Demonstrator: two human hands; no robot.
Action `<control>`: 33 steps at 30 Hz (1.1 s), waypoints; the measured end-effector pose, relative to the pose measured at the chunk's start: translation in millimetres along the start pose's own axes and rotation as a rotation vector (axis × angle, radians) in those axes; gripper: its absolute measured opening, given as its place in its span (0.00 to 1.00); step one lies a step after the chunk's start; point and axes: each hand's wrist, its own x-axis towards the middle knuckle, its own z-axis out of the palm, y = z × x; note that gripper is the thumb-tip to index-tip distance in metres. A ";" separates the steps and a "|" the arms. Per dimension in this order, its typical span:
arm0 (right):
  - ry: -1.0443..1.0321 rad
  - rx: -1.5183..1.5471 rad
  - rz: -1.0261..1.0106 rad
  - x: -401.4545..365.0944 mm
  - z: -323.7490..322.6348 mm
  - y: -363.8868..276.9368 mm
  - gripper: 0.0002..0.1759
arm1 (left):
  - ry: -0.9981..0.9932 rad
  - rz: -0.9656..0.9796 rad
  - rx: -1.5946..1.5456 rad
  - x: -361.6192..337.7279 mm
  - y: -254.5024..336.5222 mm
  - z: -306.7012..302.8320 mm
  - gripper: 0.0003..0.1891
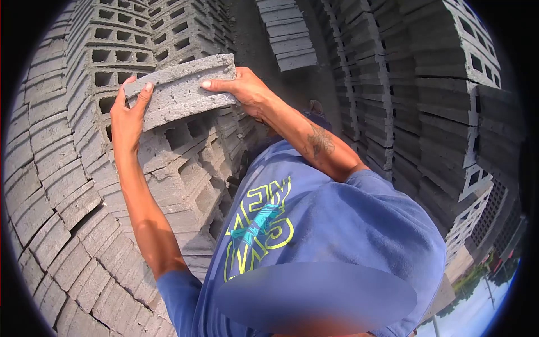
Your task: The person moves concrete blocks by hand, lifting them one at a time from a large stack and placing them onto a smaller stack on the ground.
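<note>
Lengthwise, the block (182,92) spans left grip (128,115) to right grip (248,91).

Two grips (129,115) (251,91), one held block (182,96)

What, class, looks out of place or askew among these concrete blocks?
The lower blocks, just below the held block in the picture, look askew: their ends jut out unevenly, unlike the tidier rows in the stack beyond. No spill shows.

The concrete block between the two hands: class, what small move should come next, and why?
Probably firm the hold before shifting the concrete block: the left hand and right hand clasp only its opposite ends, and stacked blocks lie close by.
</note>
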 end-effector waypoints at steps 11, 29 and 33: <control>0.211 -0.341 0.012 -123.4 -150.9 -65.4 0.28 | -0.106 -0.057 -0.607 -69.8 57.1 192.4 0.33; 0.624 -0.501 0.516 -2.4 -467.3 115.5 0.35 | -0.322 -0.380 -0.637 -0.6 -142.3 571.7 0.61; 0.601 -0.416 0.447 39.6 -509.9 148.5 0.34 | -0.293 -0.417 -0.508 21.0 -182.8 619.5 0.64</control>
